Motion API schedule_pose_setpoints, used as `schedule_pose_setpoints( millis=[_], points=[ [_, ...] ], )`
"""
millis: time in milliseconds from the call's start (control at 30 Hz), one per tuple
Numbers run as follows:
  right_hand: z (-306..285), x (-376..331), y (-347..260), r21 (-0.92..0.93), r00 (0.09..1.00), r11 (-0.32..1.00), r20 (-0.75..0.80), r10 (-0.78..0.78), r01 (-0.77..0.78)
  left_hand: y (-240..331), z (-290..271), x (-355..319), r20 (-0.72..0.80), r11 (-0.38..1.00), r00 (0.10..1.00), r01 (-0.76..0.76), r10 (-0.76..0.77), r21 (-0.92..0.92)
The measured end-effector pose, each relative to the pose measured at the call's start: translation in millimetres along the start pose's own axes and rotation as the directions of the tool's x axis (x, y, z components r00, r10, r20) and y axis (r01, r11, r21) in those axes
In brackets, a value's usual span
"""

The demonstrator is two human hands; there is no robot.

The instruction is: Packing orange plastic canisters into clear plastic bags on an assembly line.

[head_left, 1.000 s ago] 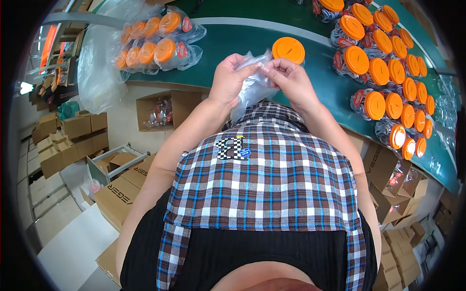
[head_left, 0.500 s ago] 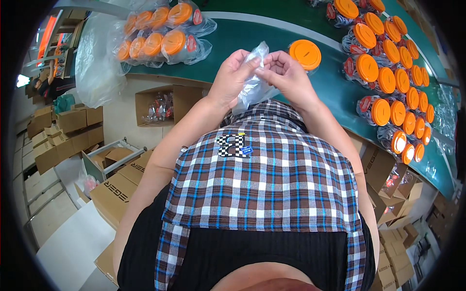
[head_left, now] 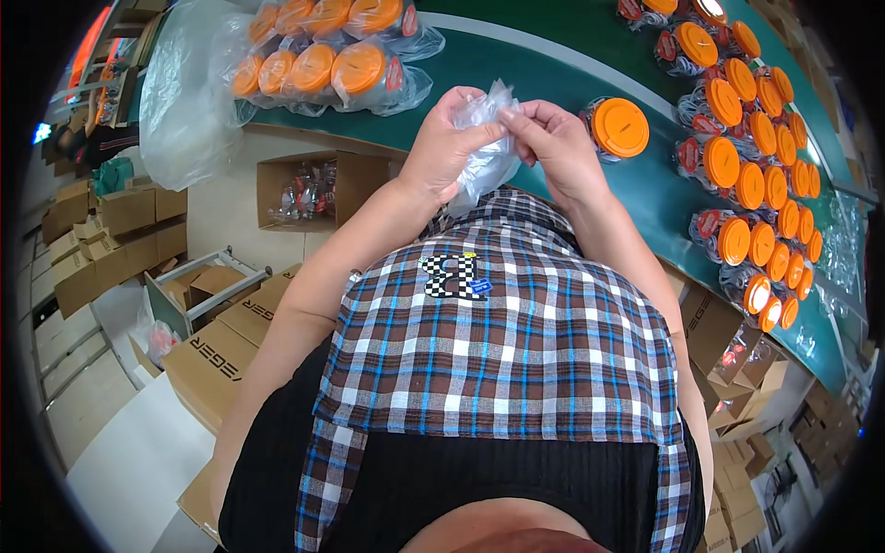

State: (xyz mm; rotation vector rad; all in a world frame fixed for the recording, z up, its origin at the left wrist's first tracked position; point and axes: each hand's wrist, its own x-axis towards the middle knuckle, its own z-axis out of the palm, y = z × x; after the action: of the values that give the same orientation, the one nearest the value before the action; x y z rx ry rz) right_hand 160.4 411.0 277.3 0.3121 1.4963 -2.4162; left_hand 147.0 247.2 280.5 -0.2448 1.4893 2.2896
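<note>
A clear plastic bag (head_left: 481, 170) is bunched up between my two hands, in front of my apron at the near edge of the green table. My left hand (head_left: 444, 143) has its fingers wrapped round the bag's left side. With thumb and fingertips my right hand (head_left: 556, 147) pinches the bag near its top edge. Just beyond my right hand stands a clear jar with an orange lid (head_left: 619, 128). Whether the bag has anything in it cannot be made out.
Bagged orange-lidded jars (head_left: 358, 68) stand in two rows at the left, beside a stack of clear bags (head_left: 184, 101). Several unbagged jars (head_left: 720, 161) fill the table's right side. Below the table sits an open carton (head_left: 267, 194); more cartons (head_left: 217, 355) lie left and right.
My right hand has shifted slightly right along the bag, and its grip has changed. The jars on the table appear a little shifted in the picture.
</note>
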Motion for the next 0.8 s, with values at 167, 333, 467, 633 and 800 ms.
schedule_pose_setpoints(
  millis=[167,333,467,633,800],
  points=[
    [4,14,4,0.038,0.999,0.999,0.036,-0.014,0.013,5,-16,10,-0.034,0.993,0.998,0.04,-0.044,-0.112],
    [-9,19,1,0.18,0.994,0.983,0.11,0.029,-0.048,10,-40,27,-0.024,0.995,0.998,-0.064,0.066,0.083],
    [-34,22,-8,0.263,0.985,0.957,0.149,0.089,-0.126,18,-49,32,0.096,0.903,0.986,-0.165,0.137,0.396],
    [-40,22,-21,-0.092,0.968,0.965,0.073,-0.239,0.245,23,-49,34,0.116,0.912,0.989,0.041,-0.096,0.408],
    [-16,0,-28,-0.674,0.457,-0.102,0.596,-0.66,0.731,15,-39,37,0.083,0.972,0.982,0.152,-0.169,0.178]
  ],
)
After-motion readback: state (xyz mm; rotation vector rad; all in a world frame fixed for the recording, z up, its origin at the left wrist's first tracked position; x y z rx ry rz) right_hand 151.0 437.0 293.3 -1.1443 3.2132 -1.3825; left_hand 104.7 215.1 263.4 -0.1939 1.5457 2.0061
